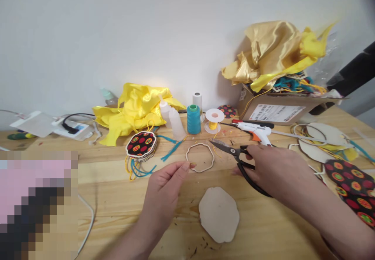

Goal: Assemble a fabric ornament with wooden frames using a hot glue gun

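My left hand (168, 187) pinches a thin, pale, scalloped ring frame (213, 161) at its lower left edge, between thumb and forefinger. A small dark bit shows at those fingertips, too small to name. Black-handled scissors (233, 151) are gripped in my right hand (271, 170), their blades pointing left near the upper right of the frame. Below, between both hands, a pale scalloped panel (219, 214) lies flat on the wooden table (123, 217). Farther left, a patterned scalloped piece (141, 144) with yellow and teal cords rests on the table.
Behind the hands stand a teal thread cone (193, 120), a spool (215, 120), white bottles (175, 123) and a glue gun (258, 131). Yellow cloth (137, 105) lies left; a cardboard box (272, 109) heaped with fabric sits right. Patterned pieces (350, 176) lie by my right forearm.
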`<state>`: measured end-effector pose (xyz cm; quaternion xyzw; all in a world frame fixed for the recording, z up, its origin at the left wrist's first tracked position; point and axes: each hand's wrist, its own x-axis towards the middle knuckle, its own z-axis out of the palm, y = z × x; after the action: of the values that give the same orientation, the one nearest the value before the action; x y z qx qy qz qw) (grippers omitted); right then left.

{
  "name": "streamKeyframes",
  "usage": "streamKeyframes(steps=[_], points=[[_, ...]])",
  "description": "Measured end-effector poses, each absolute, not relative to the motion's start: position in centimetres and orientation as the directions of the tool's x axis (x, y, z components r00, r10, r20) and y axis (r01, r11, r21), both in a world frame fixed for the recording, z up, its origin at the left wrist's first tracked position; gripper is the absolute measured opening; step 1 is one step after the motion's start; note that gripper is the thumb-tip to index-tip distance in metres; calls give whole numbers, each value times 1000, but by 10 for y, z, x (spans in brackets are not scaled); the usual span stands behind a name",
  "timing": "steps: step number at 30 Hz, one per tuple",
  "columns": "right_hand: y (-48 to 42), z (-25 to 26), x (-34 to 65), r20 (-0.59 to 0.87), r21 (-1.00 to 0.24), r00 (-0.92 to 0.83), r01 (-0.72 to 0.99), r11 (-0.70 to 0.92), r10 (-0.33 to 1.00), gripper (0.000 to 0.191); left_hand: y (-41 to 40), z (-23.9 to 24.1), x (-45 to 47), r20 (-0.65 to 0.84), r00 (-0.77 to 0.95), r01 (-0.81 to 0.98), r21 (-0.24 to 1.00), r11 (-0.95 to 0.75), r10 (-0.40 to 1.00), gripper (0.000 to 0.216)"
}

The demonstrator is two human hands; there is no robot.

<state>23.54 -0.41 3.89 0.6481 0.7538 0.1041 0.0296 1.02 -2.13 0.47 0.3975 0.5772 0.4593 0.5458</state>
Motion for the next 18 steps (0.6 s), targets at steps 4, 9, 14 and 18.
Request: streamKeyframes(steps=[4, 9, 14, 18], points=[[-18, 35, 254, -58, 166, -127, 977, 135, 990, 28, -20, 6, 11, -328, -61, -235, 923, 305, 943, 39], [-42, 20, 285, -207, 109, -18, 993, 41, 978, 21, -17, 10, 11, -411, -51, -386, 848, 362, 910, 36], [-49, 14, 294, -322, 65, 99, 994, -82, 942, 24, -17, 5, 11, -370, -56, -393, 862, 320, 927, 22], [-47, 8, 295, -349, 62, 133, 991, -119, 927, 26, -17, 3, 10, -368, -27, -359, 872, 334, 930, 25]])
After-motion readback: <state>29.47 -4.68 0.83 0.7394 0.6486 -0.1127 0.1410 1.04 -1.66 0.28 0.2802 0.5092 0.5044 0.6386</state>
